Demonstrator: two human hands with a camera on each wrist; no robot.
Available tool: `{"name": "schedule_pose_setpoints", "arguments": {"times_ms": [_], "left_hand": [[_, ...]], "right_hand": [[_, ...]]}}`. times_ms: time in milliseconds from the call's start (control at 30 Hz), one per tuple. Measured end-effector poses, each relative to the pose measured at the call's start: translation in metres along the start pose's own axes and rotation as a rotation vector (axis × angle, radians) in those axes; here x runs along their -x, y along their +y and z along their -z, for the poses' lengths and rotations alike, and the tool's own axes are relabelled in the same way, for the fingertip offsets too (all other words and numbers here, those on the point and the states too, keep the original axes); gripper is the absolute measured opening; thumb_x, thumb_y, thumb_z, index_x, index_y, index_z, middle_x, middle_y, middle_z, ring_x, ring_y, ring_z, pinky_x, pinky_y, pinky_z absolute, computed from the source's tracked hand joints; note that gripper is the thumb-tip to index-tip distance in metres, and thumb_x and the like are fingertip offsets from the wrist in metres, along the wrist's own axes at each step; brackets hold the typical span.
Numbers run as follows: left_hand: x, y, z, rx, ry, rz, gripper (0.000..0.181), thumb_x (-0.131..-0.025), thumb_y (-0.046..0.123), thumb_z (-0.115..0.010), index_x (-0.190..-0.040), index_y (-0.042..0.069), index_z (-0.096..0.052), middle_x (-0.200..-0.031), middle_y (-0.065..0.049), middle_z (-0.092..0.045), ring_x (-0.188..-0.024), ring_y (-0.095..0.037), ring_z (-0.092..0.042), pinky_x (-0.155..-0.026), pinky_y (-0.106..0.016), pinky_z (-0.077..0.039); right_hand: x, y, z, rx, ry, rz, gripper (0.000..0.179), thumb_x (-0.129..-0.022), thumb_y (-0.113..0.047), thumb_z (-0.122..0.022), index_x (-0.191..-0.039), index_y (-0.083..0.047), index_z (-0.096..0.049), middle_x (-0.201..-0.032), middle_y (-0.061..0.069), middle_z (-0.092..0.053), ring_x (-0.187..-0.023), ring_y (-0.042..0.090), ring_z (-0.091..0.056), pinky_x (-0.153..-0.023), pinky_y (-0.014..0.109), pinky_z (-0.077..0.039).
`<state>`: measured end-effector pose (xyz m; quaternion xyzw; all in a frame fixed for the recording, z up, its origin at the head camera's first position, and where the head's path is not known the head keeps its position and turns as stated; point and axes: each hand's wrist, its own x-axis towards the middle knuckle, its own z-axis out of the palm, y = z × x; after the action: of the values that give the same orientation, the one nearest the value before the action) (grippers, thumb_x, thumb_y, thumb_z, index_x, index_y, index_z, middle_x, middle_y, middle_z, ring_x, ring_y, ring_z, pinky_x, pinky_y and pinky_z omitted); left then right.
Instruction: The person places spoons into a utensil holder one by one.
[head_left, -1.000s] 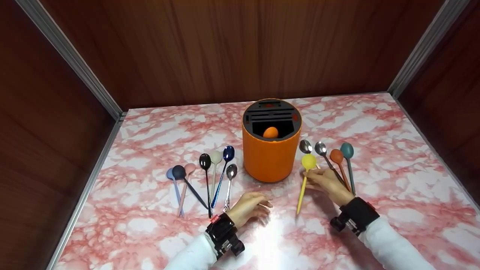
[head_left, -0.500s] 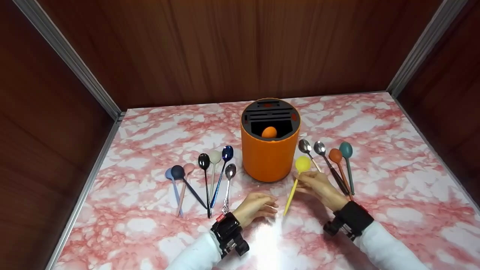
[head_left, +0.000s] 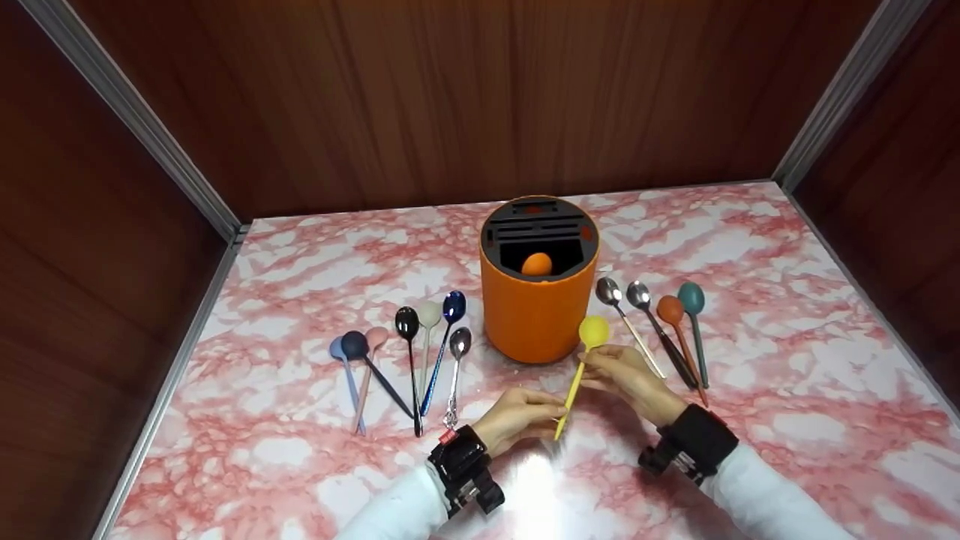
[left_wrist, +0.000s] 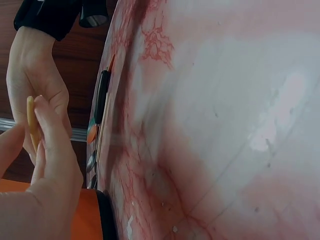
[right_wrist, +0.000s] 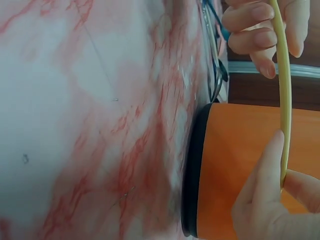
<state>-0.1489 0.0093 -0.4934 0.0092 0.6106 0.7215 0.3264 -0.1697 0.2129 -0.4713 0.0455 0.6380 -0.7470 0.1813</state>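
Note:
My right hand point(head_left: 634, 379) pinches a yellow spoon point(head_left: 593, 331) by the upper handle, just below its round bowl. The spoon is tilted, bowl up and away from me, handle end down toward my left hand point(head_left: 517, 418). In the right wrist view, the slim yellow handle point(right_wrist: 285, 100) runs between both hands, with my left thumb and fingers around its lower part. The left wrist view shows the handle's tip point(left_wrist: 31, 112) between my left thumb and fingers. Behind the spoon stands an orange cylindrical holder point(head_left: 536, 322) with a dark slotted top.
An orange rounded end point(head_left: 537, 264) shows inside the holder's large opening. Right of it lie two metal spoons, an orange spoon point(head_left: 670, 310) and a teal spoon point(head_left: 691, 298). Several spoons lie on the left, including a dark blue one point(head_left: 355, 344). Wood-look walls enclose the marbled table.
My right hand has carried the yellow spoon left and toward me, its handle swinging toward my left hand. My left hand has moved slightly right and taken hold of the handle's lower end.

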Motion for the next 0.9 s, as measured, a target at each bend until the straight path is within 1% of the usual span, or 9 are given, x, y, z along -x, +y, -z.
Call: {"name": "schedule_pose_setpoints", "arguments": {"times_ms": [100,167,233,333,433,500,633,800,900], "left_hand": [[0.0,0.001,-0.001,-0.016,-0.002,0.002,0.03,-0.09,-0.003,-0.064,-0.117,-0.015,-0.062,-0.097,-0.017,-0.073,-0.071,-0.007,-0.065,-0.073,-0.025,-0.062],[0.001,0.002,-0.002,-0.031,-0.002,0.0,0.03,-0.09,-0.004,-0.064,-0.118,-0.015,-0.062,-0.103,-0.022,-0.072,-0.07,-0.007,-0.065,-0.074,-0.025,-0.062],[0.001,0.003,-0.003,-0.049,0.001,0.001,0.03,-0.09,-0.004,-0.064,-0.118,-0.014,-0.062,-0.108,-0.025,-0.07,-0.07,-0.006,-0.065,-0.075,-0.024,-0.061],[0.003,0.005,-0.005,-0.065,0.012,0.004,0.029,-0.091,-0.003,-0.064,-0.118,-0.014,-0.063,-0.111,-0.026,-0.069,-0.07,-0.006,-0.064,-0.075,-0.024,-0.061],[0.004,0.007,-0.007,-0.079,0.031,0.0,0.028,-0.09,-0.003,-0.064,-0.116,-0.014,-0.064,-0.107,-0.025,-0.071,-0.069,-0.006,-0.063,-0.076,-0.024,-0.061],[0.006,0.009,-0.008,-0.086,0.037,0.002,0.028,-0.09,-0.003,-0.065,-0.116,-0.014,-0.065,-0.105,-0.023,-0.071,-0.069,-0.006,-0.063,-0.076,-0.026,-0.062],[0.009,0.014,-0.01,-0.095,0.036,0.016,0.028,-0.089,-0.003,-0.065,-0.116,-0.012,-0.065,-0.107,-0.026,-0.071,-0.068,-0.007,-0.064,-0.075,-0.027,-0.062],[0.011,0.021,-0.012,-0.089,0.011,0.022,0.027,-0.09,-0.004,-0.065,-0.115,-0.013,-0.064,-0.109,-0.029,-0.069,-0.065,-0.007,-0.063,-0.068,-0.022,-0.061],[0.012,0.026,-0.012,-0.095,0.001,0.013,0.028,-0.09,-0.004,-0.065,-0.115,-0.014,-0.064,-0.11,-0.031,-0.068,-0.066,-0.007,-0.062,-0.067,-0.021,-0.06]], "right_hand": [[0.002,-0.001,0.0,0.008,-0.002,0.008,0.01,-0.099,-0.006,-0.054,-0.102,0.0,-0.06,-0.091,-0.003,-0.067,-0.083,0.007,-0.067,-0.086,0.023,-0.06],[0.003,-0.002,-0.001,0.012,0.001,0.012,0.011,-0.099,-0.006,-0.053,-0.103,0.001,-0.06,-0.09,-0.003,-0.067,-0.082,0.008,-0.067,-0.086,0.024,-0.06],[0.004,-0.003,-0.001,0.012,0.008,0.015,0.011,-0.099,-0.006,-0.053,-0.103,0.002,-0.059,-0.09,-0.003,-0.068,-0.082,0.008,-0.067,-0.085,0.024,-0.06],[0.004,-0.005,-0.002,0.01,0.024,0.015,0.008,-0.099,-0.005,-0.053,-0.099,0.0,-0.06,-0.088,-0.003,-0.068,-0.08,0.008,-0.067,-0.083,0.023,-0.06],[0.005,-0.008,-0.002,0.0,0.03,0.001,0.007,-0.098,-0.005,-0.054,-0.095,-0.003,-0.06,-0.086,-0.002,-0.067,-0.078,0.008,-0.066,-0.081,0.022,-0.06],[0.006,-0.01,-0.002,0.005,0.019,-0.008,0.007,-0.098,-0.005,-0.055,-0.094,-0.004,-0.06,-0.086,-0.002,-0.067,-0.079,0.008,-0.066,-0.082,0.023,-0.06],[0.008,-0.014,-0.004,0.022,0.022,-0.014,0.006,-0.099,-0.006,-0.056,-0.094,-0.004,-0.059,-0.085,0.0,-0.065,-0.079,0.008,-0.066,-0.082,0.023,-0.06],[0.01,-0.021,-0.006,0.044,0.051,-0.006,0.007,-0.099,-0.007,-0.056,-0.1,0.0,-0.056,-0.085,0.0,-0.062,-0.078,0.008,-0.065,-0.08,0.021,-0.06],[0.012,-0.025,-0.007,0.058,0.058,0.001,0.011,-0.099,-0.007,-0.055,-0.103,0.002,-0.054,-0.086,0.0,-0.061,-0.079,0.008,-0.065,-0.08,0.021,-0.06]]}}
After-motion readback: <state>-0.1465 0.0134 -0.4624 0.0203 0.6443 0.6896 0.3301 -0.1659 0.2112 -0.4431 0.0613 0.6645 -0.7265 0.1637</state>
